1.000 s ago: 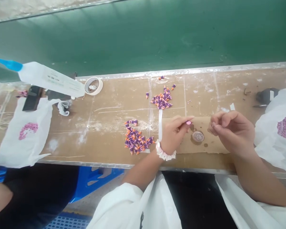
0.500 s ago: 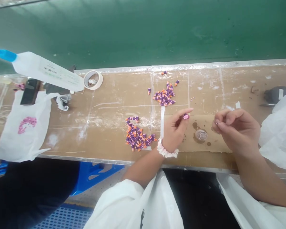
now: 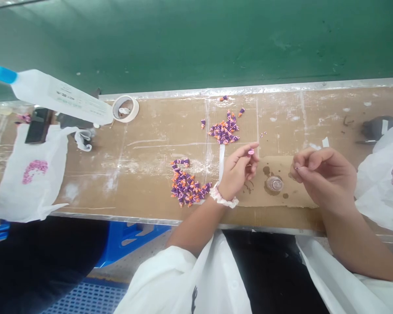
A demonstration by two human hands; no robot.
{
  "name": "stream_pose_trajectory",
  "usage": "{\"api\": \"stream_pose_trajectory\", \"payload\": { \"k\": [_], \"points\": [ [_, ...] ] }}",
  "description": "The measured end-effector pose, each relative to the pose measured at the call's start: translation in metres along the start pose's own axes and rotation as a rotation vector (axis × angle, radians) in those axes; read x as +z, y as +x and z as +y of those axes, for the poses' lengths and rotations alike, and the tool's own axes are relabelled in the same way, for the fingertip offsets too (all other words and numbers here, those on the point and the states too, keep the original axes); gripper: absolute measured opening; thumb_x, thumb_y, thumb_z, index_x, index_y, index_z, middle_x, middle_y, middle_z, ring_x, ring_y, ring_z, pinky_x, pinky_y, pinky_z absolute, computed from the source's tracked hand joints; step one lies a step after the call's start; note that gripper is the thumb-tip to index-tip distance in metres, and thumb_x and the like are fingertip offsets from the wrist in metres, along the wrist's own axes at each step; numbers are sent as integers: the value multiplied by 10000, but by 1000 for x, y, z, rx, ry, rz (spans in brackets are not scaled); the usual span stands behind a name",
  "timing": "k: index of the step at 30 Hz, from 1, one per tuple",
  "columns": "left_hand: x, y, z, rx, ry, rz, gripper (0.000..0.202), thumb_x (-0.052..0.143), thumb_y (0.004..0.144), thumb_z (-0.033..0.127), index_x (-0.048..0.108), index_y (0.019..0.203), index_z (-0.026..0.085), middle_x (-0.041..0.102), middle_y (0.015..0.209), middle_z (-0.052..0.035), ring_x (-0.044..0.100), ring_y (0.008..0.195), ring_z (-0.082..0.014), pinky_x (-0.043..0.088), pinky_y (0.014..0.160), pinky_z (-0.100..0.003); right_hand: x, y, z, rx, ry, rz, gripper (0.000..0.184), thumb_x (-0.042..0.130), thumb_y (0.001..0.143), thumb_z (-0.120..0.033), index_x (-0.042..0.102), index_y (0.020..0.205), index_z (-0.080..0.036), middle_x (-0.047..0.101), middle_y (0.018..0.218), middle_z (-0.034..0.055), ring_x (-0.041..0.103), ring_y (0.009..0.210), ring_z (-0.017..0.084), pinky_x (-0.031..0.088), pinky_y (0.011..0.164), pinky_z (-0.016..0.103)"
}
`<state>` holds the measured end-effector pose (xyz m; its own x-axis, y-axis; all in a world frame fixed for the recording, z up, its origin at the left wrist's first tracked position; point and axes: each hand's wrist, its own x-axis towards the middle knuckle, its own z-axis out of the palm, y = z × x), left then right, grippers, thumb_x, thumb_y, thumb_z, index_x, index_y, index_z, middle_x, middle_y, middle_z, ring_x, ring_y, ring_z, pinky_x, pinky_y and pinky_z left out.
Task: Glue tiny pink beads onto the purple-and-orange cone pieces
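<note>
Left hand: we see its grip pinching a pink piece, lifted farther from the small jar than before.
Right hand: grip stays clenched over the counter (contents too small to tell).

Scuffed matt brown board bench, shiny metal edge strip, crinkled white plastic bag

The table is brown, streaked with white scuffs; the belt behind it is dark green. The heaps of little pieces are purple and orange. The single piece in the left hand is pink. The wristband is white (like the sleeves), the bag is white with a pink print, and the bottle is white with a blue cap.
</note>
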<state>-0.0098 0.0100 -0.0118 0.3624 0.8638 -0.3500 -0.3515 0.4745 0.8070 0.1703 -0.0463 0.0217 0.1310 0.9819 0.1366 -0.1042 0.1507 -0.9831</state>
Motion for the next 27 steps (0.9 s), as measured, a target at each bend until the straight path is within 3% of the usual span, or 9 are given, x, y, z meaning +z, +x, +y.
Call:
{"api": "stream_pose_trajectory", "payload": {
  "k": [6, 9, 14, 20, 23, 27],
  "points": [
    [-2, 4, 0, -18, -56, -4, 354, 699, 809, 411, 691, 1053, 156, 695, 838, -49, 488, 527, -50, 308, 399, -181, 0, 1, 1, 0, -7, -15, 195, 653, 790, -28, 593, 761, -211, 593, 739, 8, 533, 634, 131, 416, 507, 271],
    [-2, 2, -1, -40, -73, -39, 363, 795, 729, 378, 715, 1016, 169, 717, 804, -37, 431, 491, -18, 284, 408, -165, 0, 1, 2, -8, -25, -18, 196, 653, 791, -25, 591, 768, -210, 593, 749, 9, 537, 643, 132, 424, 513, 274],
    [0, 0, 1, -70, -114, -40, 573, 832, 693, 287, 615, 1223, 250, 753, 850, -20, 519, 552, -38, 361, 477, -167, 3, -2, 3, -41, -80, -13, 201, 654, 782, -18, 588, 766, -207, 586, 747, 7, 563, 703, 137, 450, 543, 263],
    [2, 0, 1, -107, -165, -64, 338, 881, 611, 337, 665, 793, 152, 704, 814, -22, 611, 665, -68, 424, 515, -166, 7, -1, 3, -64, -144, -6, 207, 662, 773, -26, 571, 744, -210, 585, 728, 0, 570, 690, 137, 456, 539, 260],
    [4, -3, 0, -121, -169, -99, 345, 868, 638, 360, 631, 780, 153, 654, 758, 7, 609, 654, -66, 436, 520, -164, 9, -2, 2, -91, -194, -4, 212, 662, 774, -34, 560, 742, -216, 584, 726, -6, 575, 679, 136, 454, 531, 261],
    [5, -7, -3, -150, -125, -237, 301, 777, 767, 373, 573, 806, 156, 585, 690, 32, 514, 569, -37, 393, 512, -164, 10, -6, 5, -160, -302, 23, 243, 645, 777, -9, 557, 819, -232, 600, 754, -13, 573, 673, 131, 459, 557, 271]
  ]
}}
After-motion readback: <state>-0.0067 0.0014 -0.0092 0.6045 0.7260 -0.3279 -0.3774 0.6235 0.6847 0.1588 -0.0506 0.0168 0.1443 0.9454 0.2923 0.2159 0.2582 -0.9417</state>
